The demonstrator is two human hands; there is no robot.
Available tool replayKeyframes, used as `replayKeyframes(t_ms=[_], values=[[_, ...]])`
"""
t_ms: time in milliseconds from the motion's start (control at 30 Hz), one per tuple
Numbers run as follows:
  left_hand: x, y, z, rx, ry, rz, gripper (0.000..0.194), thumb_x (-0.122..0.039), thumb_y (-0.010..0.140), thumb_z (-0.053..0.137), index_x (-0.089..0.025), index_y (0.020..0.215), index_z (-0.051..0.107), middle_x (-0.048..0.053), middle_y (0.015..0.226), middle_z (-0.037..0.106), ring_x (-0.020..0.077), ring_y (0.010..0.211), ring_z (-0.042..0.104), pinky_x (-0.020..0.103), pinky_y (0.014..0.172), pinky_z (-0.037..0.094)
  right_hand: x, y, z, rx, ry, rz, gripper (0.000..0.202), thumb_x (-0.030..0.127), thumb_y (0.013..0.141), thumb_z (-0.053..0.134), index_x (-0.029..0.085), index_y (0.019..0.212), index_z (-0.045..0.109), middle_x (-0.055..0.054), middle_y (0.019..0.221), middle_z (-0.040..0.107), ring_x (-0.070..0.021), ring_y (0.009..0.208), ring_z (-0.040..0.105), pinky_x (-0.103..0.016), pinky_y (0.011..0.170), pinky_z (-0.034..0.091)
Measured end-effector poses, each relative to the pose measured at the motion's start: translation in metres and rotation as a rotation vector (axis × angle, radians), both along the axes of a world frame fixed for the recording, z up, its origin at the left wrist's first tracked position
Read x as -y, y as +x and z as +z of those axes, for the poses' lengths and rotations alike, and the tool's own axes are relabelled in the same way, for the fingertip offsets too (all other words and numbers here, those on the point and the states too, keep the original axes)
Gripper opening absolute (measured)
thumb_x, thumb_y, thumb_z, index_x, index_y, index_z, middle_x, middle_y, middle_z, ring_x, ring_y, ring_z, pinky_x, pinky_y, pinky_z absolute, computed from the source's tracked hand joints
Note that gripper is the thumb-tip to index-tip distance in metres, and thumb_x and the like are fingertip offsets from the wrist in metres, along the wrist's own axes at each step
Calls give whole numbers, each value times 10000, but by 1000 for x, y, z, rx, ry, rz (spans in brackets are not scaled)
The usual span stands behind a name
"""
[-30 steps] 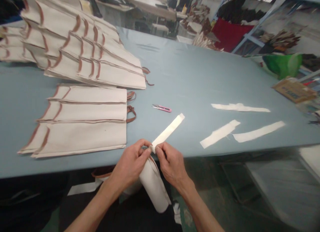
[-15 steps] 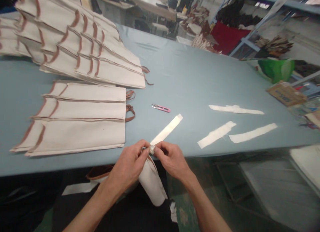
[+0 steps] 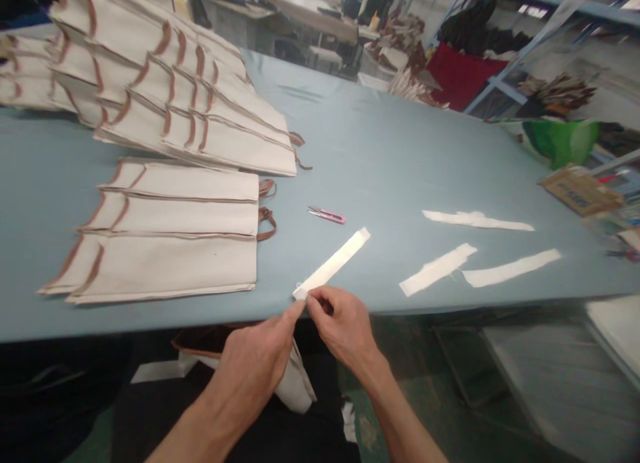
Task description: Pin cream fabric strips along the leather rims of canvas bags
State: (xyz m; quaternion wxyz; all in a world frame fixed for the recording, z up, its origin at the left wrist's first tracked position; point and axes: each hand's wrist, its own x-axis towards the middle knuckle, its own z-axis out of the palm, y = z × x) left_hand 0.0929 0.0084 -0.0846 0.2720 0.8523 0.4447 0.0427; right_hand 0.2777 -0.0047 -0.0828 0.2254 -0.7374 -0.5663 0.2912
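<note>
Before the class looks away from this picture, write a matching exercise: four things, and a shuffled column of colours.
1. Snips' handle
2. Strap loops beside the folded pieces
3. Cloth beyond the table
4. Strip nearest the right hand

A. Red
B. White
C. Brown
D. Pink

Pairs: 1-D, 2-C, 3-A, 4-B

The only view comes from a camera worn on the person's head, looking forward and down from above the lap. Both forearms enter from the bottom edge, and the left hand (image 3: 260,350) and right hand (image 3: 345,320) are close, low and near the middle. The tabletop (image 3: 380,150) spreads across the frame, tilting down to the right, with shelving (image 3: 507,86) farther off at upper right. No second view shares this scene.
</note>
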Motion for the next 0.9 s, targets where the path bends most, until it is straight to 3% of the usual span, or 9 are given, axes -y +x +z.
replayKeyframes(t_ms=[233, 567, 700, 900], values=[[-9, 16, 18, -354, -73, -60, 574, -73, 1028, 489, -250, 1573, 518, 102, 1095, 841, 311, 928, 838, 356, 751, 640, -2, 2, 2, -34, -9, 15, 289, 358, 955, 540, 223, 797, 740, -3, 717, 671, -177, 690, 591, -282, 666, 350], [-3, 3, 8, -343, -98, -23, 536, -150, 1080, 457, -213, 1613, 454, 134, 1311, 783, 309, 1075, 811, 390, 855, 656, -3, 1, -4, -67, -3, -73, 291, 417, 927, 541, 239, 774, 712, 13, 645, 624, -172, 599, 544, -290, 616, 334], [-7, 12, 14, -389, -96, -61, 615, -89, 1040, 490, -251, 1630, 433, 118, 1177, 829, 329, 982, 831, 405, 800, 661, -2, 1, -7, -90, 21, -91, 292, 414, 934, 534, 233, 771, 696, 18, 648, 615, -173, 613, 552, -286, 618, 341], [-14, 14, 15, -396, -79, -66, 561, -118, 1049, 496, -244, 1595, 500, 127, 1082, 851, 336, 923, 840, 386, 758, 654, -6, 17, -6, -111, 127, -180, 267, 397, 930, 520, 227, 779, 660, 26, 659, 628, -173, 618, 553, -283, 630, 373]])
